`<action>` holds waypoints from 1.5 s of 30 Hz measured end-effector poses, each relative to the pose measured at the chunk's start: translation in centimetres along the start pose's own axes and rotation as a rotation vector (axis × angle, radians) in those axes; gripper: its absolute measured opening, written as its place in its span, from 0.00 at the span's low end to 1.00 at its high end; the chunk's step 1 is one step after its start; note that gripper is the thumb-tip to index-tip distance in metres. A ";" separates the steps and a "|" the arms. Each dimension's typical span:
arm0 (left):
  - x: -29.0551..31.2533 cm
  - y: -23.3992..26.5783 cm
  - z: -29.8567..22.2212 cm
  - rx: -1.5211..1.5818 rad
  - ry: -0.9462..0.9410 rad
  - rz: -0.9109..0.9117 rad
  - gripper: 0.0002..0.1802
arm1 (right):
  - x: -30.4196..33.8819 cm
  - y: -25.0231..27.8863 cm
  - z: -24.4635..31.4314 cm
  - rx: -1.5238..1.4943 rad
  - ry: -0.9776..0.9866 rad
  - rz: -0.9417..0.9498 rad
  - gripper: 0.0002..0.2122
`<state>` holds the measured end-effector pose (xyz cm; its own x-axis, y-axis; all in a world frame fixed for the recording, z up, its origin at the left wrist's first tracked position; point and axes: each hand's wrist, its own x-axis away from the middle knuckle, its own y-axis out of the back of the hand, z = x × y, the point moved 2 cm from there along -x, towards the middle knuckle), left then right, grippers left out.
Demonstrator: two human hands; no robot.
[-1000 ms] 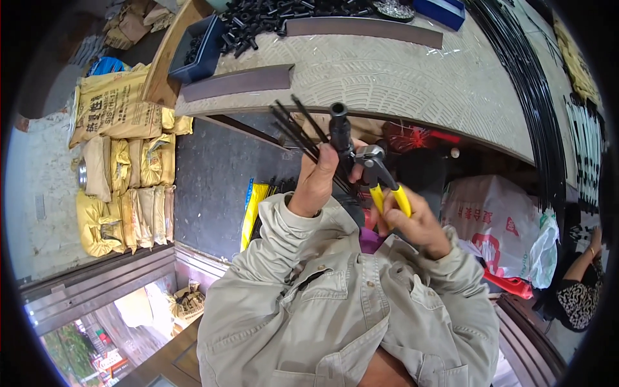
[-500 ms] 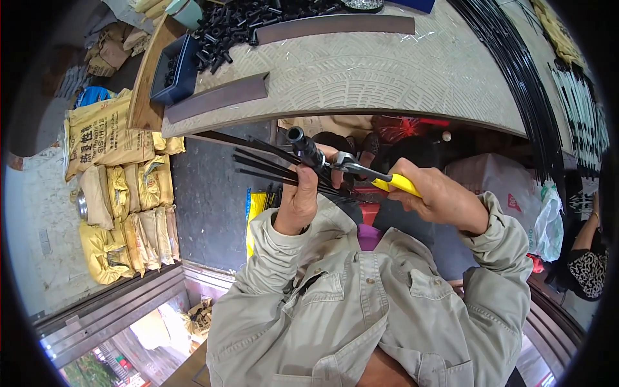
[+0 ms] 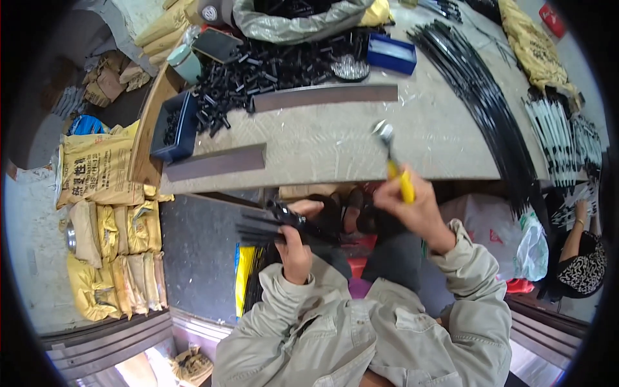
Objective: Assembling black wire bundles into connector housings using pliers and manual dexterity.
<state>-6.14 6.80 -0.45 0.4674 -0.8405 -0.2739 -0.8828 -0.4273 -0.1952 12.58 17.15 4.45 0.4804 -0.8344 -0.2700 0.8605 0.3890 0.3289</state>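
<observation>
Left hand (image 3: 295,253) is curled, thumb opposed to fingers, around a bundle of thin black rods (image 3: 261,233) and a short black tubular fitting (image 3: 284,213); both sit in front of the near edge of the light grey, textured desk (image 3: 322,148), with the rods extending to the left. Right hand (image 3: 416,205) is closed on the yellow handles of metal-headed pliers (image 3: 403,182). The pliers' head points away from the body and appears over the desk; blur hides whether it is open. Two flat grey-brown strips (image 3: 216,162) lie on the desk. Behind them is a pile of small black tubular parts (image 3: 258,77), with a dark blue rectangular bin (image 3: 175,152) at its left and a bright blue rectangular box (image 3: 392,63) at its right.
</observation>
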 end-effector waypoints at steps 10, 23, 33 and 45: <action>0.4 1.5 -1.6 0.035 0.190 0.317 0.37 | -22.9 -0.5 -5.3 1.033 0.082 -0.154 0.09; -1.1 4.9 -0.3 0.037 0.128 0.214 0.32 | -24.8 -3.0 -6.6 1.081 0.171 -0.113 0.08; -0.5 3.9 -1.2 0.148 0.124 0.074 0.32 | -21.6 -0.3 -4.5 0.964 0.248 -0.089 0.08; -0.6 3.6 -0.8 0.145 0.142 0.061 0.33 | -24.1 -2.3 -6.4 1.017 0.102 -0.051 0.08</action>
<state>-9.61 5.49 -0.19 0.3927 -0.9063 -0.1563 -0.8885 -0.3300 -0.3188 0.14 38.83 4.41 0.5004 -0.7850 -0.3652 0.3518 -0.2011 0.9142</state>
